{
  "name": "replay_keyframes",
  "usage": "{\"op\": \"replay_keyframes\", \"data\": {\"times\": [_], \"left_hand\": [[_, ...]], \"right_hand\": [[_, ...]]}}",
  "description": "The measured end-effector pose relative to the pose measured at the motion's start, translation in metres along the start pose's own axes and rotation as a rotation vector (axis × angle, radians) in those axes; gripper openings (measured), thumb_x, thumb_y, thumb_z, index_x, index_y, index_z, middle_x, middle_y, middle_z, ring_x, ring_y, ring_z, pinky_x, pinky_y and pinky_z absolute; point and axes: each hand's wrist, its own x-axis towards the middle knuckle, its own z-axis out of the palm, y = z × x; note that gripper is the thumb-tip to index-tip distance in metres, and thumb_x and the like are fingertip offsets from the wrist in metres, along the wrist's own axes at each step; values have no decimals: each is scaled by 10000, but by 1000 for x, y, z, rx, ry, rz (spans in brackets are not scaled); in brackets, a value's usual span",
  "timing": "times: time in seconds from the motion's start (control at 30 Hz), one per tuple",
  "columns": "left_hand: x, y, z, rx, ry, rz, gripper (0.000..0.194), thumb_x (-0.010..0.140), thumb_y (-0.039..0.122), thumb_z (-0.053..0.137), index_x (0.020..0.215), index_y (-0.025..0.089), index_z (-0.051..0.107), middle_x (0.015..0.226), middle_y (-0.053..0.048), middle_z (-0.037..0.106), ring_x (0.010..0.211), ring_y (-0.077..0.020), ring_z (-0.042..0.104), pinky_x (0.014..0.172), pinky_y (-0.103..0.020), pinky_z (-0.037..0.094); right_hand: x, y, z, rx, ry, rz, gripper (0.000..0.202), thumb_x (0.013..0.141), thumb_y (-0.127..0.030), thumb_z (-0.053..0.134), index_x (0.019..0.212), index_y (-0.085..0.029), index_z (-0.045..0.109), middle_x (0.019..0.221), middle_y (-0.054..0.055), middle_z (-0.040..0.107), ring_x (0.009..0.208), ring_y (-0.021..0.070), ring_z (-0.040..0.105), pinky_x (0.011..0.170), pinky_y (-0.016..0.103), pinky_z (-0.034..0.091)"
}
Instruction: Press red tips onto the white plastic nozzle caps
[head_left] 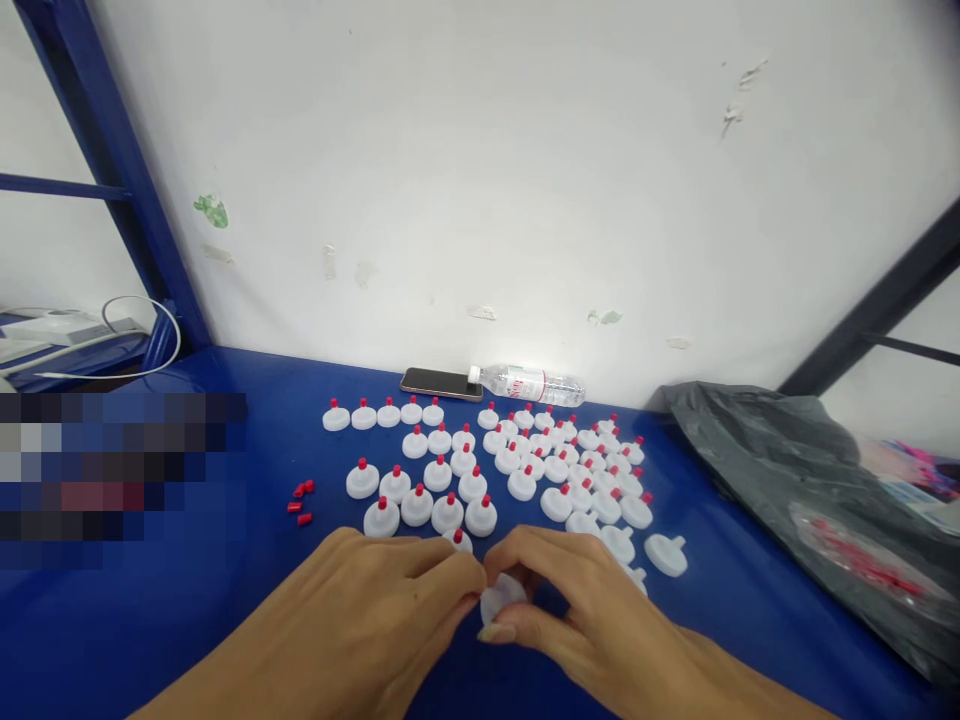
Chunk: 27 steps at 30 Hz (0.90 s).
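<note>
Near the front of the blue table, my right hand (574, 590) grips a white round cap (501, 598) between thumb and fingers, tilted on its side. My left hand (405, 600) has its fingers pressed together at the cap's left edge; whatever they pinch is hidden. Beyond the hands stand several white caps with red tips (447, 513), in rows on the left and crowded together on the right. Several white caps without red tips (666, 555) lie just past my right hand. A few loose red tips (304, 519) lie at the left.
A phone (441, 384) and a clear bottle (532, 385) lie along the wall. On the right a dark plastic bag (750, 470) carries a clear packet of red pieces (862, 560). White cables (161, 365) are at the far left, above a blurred patch.
</note>
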Motion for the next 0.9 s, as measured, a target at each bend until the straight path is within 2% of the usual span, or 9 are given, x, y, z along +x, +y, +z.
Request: {"op": "replay_keyframes", "data": {"times": [0.13, 0.27, 0.4, 0.5, 0.6, 0.67, 0.8, 0.9], "left_hand": [[1, 1, -1, -10, -60, -37, 378, 899, -11, 515, 1073, 278, 684, 1013, 43, 797, 815, -178, 769, 650, -264, 464], [3, 3, -1, 6, -129, -52, 430, 850, -46, 555, 1089, 283, 694, 1059, 53, 804, 867, -212, 781, 662, -294, 474], [4, 4, 2, 35, -89, -10, 505, 852, -57, 560, 1188, 299, 683, 1099, 50, 806, 871, -216, 781, 654, -304, 479], [3, 5, 3, 73, -71, -9, 478, 849, -60, 568, 1150, 288, 699, 1069, 46, 810, 852, -218, 778, 615, -298, 465], [3, 3, 2, 110, -34, -51, 420, 834, -47, 559, 1077, 260, 712, 1008, 20, 816, 788, -230, 768, 592, -300, 470], [3, 0, 0, 111, 20, -54, 443, 841, -41, 531, 1119, 257, 705, 1050, 1, 822, 799, -239, 777, 611, -302, 502], [4, -7, -1, 134, 63, -63, 419, 907, -12, 469, 1143, 254, 690, 1087, -23, 828, 783, -249, 787, 602, -312, 527], [5, -7, 2, 188, 27, -75, 471, 854, -54, 439, 1132, 235, 686, 1080, -45, 826, 786, -245, 784, 582, -301, 504]], "right_hand": [[-1, 2, 0, 99, -27, 10, 284, 949, -450, 782, 1130, -273, 651, 872, -67, 703, 739, 112, 648, 691, 212, 501], [-3, 8, 0, 115, 13, -3, 427, 891, -467, 841, 1200, -297, 601, 861, -84, 699, 760, 121, 652, 702, 222, 504], [-4, 14, 3, 99, 64, -27, 459, 859, -454, 874, 1197, -306, 601, 889, -84, 715, 754, 114, 654, 700, 215, 510], [-3, 13, 3, 90, 116, -32, 438, 831, -469, 892, 1129, -286, 627, 896, -71, 721, 761, 118, 668, 702, 218, 530], [-1, 6, 1, 132, 183, -23, 410, 802, -446, 918, 1061, -272, 651, 935, -53, 745, 834, 134, 718, 794, 241, 588], [1, 2, 0, 133, 231, -34, 393, 804, -414, 922, 1072, -278, 669, 980, -42, 766, 905, 149, 748, 871, 266, 607], [0, 0, -2, -32, 325, -98, 339, 856, -406, 880, 1138, -311, 716, 1024, -24, 796, 930, 172, 767, 875, 304, 627], [-1, 2, -1, -129, 388, -185, 287, 889, -404, 851, 1127, -297, 732, 1031, 3, 820, 925, 194, 791, 845, 314, 649]]}}
